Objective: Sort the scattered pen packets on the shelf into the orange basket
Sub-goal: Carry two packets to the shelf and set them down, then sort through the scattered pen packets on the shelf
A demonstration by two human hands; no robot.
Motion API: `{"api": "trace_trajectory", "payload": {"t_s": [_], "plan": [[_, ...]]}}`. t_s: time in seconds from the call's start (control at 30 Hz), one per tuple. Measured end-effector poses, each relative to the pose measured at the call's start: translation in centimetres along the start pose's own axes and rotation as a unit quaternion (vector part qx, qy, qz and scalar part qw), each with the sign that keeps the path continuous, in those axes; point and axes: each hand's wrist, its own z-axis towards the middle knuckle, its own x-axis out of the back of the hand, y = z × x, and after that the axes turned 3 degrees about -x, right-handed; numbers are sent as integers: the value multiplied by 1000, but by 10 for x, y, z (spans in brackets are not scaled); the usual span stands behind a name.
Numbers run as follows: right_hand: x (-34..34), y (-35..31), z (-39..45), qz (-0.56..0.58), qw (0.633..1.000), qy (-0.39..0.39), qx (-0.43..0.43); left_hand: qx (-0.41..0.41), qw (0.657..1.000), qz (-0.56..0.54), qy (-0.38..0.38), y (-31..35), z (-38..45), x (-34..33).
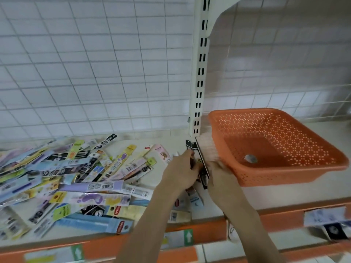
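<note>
A heap of colourful pen packets [79, 179] covers the left and middle of the shelf [167, 141]. The orange perforated basket [281, 149] stands on the right part of the shelf, tilted, holding only a small grey sticker. My left hand [180, 171] and my right hand [222, 177] meet just left of the basket's front corner. Together they grip a bundle of black pen packets [201, 158] held on edge, its top near the shelf's upright post.
A white slotted upright [199, 76] and a wire grid back panel [95, 63] rise behind the shelf. The shelf's orange front rail [284, 215] carries price labels. More packets lie under my forearms near the front edge.
</note>
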Motion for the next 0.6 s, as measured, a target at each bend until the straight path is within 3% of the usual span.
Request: {"api": "trace_trajectory", "payload": {"t_s": [0.13,0.33,0.47,0.6], "plan": [[2,-1,2,1,1000,-13,7,-17,998,55,-21,1,-6,7],[3,-9,6,22,1000,-15,-2,-22,999,36,31,-15,-28,49],[2,-20,15,45,999,-7,13,41,993,46,101,-49,-52,76],[-1,-32,23,43,998,-51,19,108,981,66,144,-79,-78,93]]}}
